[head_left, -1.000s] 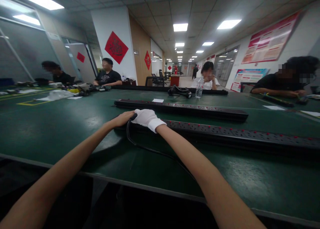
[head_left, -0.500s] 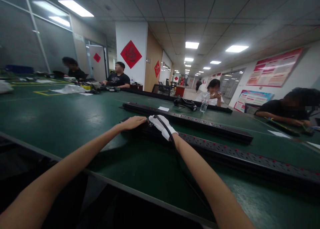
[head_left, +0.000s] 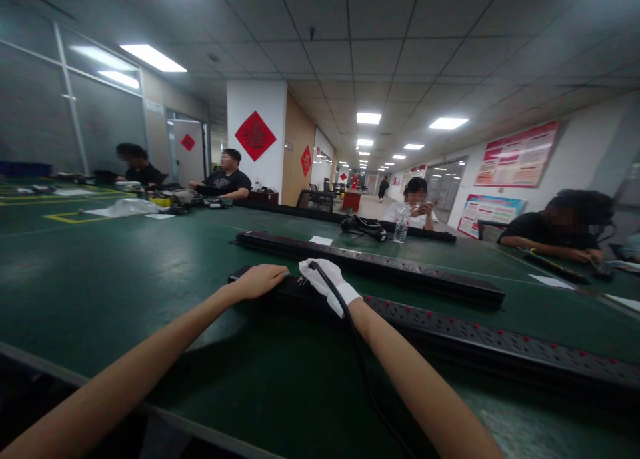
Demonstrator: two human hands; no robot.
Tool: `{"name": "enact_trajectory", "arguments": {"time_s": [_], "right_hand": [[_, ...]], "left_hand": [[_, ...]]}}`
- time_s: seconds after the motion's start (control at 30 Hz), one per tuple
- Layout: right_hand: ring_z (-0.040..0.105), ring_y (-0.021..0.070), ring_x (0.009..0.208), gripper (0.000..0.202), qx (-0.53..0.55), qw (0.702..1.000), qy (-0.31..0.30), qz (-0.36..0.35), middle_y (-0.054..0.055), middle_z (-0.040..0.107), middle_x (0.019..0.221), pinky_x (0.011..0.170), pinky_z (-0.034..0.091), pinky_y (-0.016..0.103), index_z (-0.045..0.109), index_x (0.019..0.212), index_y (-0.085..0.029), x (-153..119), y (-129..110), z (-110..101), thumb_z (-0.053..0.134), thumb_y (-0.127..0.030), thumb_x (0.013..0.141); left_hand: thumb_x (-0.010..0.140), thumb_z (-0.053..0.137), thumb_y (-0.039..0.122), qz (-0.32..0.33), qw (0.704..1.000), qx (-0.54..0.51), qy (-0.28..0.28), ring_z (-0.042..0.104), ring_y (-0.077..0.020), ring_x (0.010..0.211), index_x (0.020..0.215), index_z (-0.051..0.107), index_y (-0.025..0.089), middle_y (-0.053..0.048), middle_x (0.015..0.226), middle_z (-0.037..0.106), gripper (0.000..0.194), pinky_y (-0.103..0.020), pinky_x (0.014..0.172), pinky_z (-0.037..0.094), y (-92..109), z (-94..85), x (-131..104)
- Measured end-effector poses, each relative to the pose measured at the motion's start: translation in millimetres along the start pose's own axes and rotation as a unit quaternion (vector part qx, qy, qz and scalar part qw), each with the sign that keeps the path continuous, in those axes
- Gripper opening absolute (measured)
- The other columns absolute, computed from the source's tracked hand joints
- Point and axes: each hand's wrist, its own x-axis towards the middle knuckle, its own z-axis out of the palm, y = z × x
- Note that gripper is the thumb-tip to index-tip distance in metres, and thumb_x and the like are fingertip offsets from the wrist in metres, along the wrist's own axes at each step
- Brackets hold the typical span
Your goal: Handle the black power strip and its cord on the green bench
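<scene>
My left hand point(head_left: 260, 282), bare, rests over the left end of a long black power strip point(head_left: 475, 335) with red dots along its top, its fingers bent over the casing. My right hand point(head_left: 333, 289) wears a white glove and is closed on a thick black cable point(head_left: 363, 365) just above the same strip. Short thin wire ends point(head_left: 302, 281) poke out beside the gloved fingertips, close to the left hand. From the glove, the cable runs down along my right forearm toward the table's near edge. The gloved fingers partly hide the strip's top.
A second black power strip point(head_left: 425, 272) lies parallel just behind. Farther back are a coiled black cable point(head_left: 363, 228), a water bottle point(head_left: 401, 227) and a paper slip point(head_left: 321, 241). A plastic bag point(head_left: 130, 207) lies at the left. Several people sit around the green table point(head_left: 165, 259).
The camera has tilted up, so hands and strips appear lower in the picture. Both hands stay at the strip's left end, with the cable still in the gloved hand.
</scene>
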Motion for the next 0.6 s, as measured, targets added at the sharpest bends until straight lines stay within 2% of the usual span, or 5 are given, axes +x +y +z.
{"name": "enact_trajectory", "arguments": {"time_s": [0.13,0.33,0.5,0.6], "right_hand": [[0.06,0.0166,0.079,0.036,-0.061,0.998,0.02,-0.013,0.003,0.066,0.082,0.064,0.039,0.023,0.062,0.087,-0.024,-3.6,-2.2,-4.2,0.033,-0.045,0.084],[0.061,0.0172,0.075,0.041,-0.158,0.985,0.001,-0.073,0.005,0.066,0.082,0.061,0.038,0.024,0.059,0.095,-0.025,-3.8,-6.6,-19.3,0.027,-0.049,0.085],[0.061,0.0191,0.072,0.036,-0.213,0.967,-0.008,-0.137,0.005,0.066,0.079,0.059,0.038,0.026,0.058,0.091,-0.024,-1.2,-14.3,-24.0,0.032,-0.047,0.083],[0.061,0.0199,0.071,0.037,-0.235,0.961,-0.02,-0.143,0.007,0.065,0.077,0.061,0.039,0.028,0.058,0.088,-0.021,-2.1,-21.6,-23.7,0.03,-0.045,0.085]], "left_hand": [[0.086,0.025,0.039,-0.007,1.0,0.005,0.002,0.056,-0.0212,0.089,0.099,0.056,0.026,-0.001,0.098,0.062,0.036,-0.031,0.08,0.04,0.7,-0.1,-0.2],[0.085,0.024,0.041,-0.009,1.0,-0.009,-0.008,0.056,-0.0216,0.087,0.095,0.056,0.025,-0.002,0.096,0.062,0.037,-0.031,0.078,0.04,-2.0,1.7,2.5],[0.085,0.025,0.042,-0.015,1.0,0.006,-0.002,0.057,-0.0248,0.089,0.094,0.057,0.022,-0.007,0.098,0.062,0.038,-0.034,0.076,0.041,-4.7,5.0,6.4],[0.085,0.026,0.042,-0.017,1.0,0.002,0.0,0.057,-0.0254,0.09,0.094,0.057,0.022,-0.007,0.099,0.062,0.038,-0.034,0.077,0.041,-4.9,5.6,6.7]]}}
